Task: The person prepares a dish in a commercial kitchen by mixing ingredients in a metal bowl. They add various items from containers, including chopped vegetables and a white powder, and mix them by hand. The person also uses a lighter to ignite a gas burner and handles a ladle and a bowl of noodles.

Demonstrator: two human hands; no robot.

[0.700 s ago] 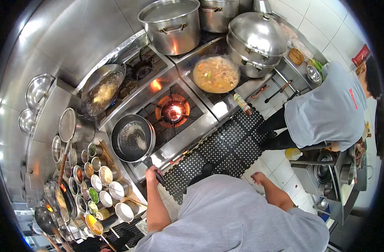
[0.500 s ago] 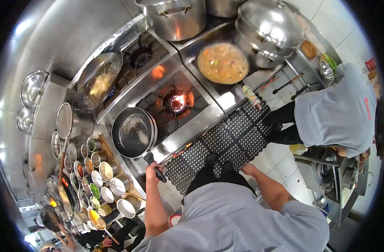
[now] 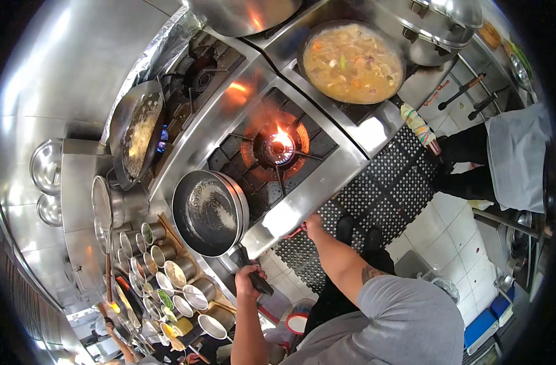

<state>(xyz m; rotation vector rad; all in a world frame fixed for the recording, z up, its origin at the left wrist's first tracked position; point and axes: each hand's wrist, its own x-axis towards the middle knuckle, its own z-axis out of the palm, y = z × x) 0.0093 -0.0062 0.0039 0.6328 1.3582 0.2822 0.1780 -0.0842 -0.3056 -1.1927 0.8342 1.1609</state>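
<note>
My left hand [image 3: 248, 281] is closed around the black handle of a frying pan [image 3: 203, 213]. The dark pan has pale streaks across its inside and appears stacked with other pans, their rims showing behind it. They rest at the left side of a lit gas burner [image 3: 279, 148] with an orange flame and no pan over it. My right hand [image 3: 314, 225] reaches down at the stove's front edge, its fingers around a red valve handle [image 3: 298, 231] and partly hidden.
A wok of soup with vegetables [image 3: 354, 64] sits on the back right burner. Another wok [image 3: 138, 137] tilts at the left over a blue flame. Several metal ingredient containers [image 3: 196, 296] stand lower left. A co-worker's black-trousered legs [image 3: 466, 164] are at the right, beside the rubber mat [image 3: 375, 188].
My right hand has moved from beside my body to the red valve handle at the stove front. The burner flame looks taller. My left hand keeps its hold on the frying pan's handle.
</note>
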